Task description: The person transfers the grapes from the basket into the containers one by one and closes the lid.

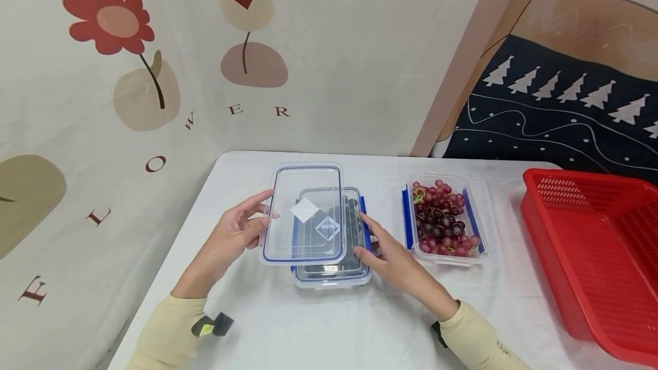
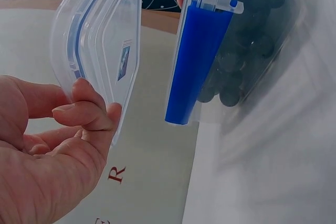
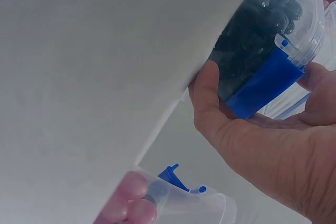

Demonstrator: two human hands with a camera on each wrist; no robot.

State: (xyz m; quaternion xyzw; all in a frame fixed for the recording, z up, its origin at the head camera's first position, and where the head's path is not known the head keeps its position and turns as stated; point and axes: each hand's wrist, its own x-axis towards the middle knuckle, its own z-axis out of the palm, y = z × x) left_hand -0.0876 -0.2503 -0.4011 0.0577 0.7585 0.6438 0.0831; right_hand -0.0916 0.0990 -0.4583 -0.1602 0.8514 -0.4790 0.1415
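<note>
My left hand (image 1: 239,230) pinches the left edge of a clear plastic lid (image 1: 308,187) with a blue seal. The lid is raised and tilted, overlapping in the head view a lidded clear food container (image 1: 334,278). Left wrist view: a gap shows between lid and container. Dark round fruit (image 2: 231,61), seen through the container's wall, fills it. With fingers and thumb, my right hand (image 1: 398,261) holds this container's right side, around a blue latch (image 3: 268,87). Right of that hand, a second container (image 1: 421,258) without a lid holds red and dark grapes (image 1: 444,221).
A red plastic basket (image 1: 560,278) stands at the right of the white-covered table (image 1: 288,330). Behind the table hang a light cloth with flower prints (image 1: 349,73) and a dark one with white trees (image 1: 545,119).
</note>
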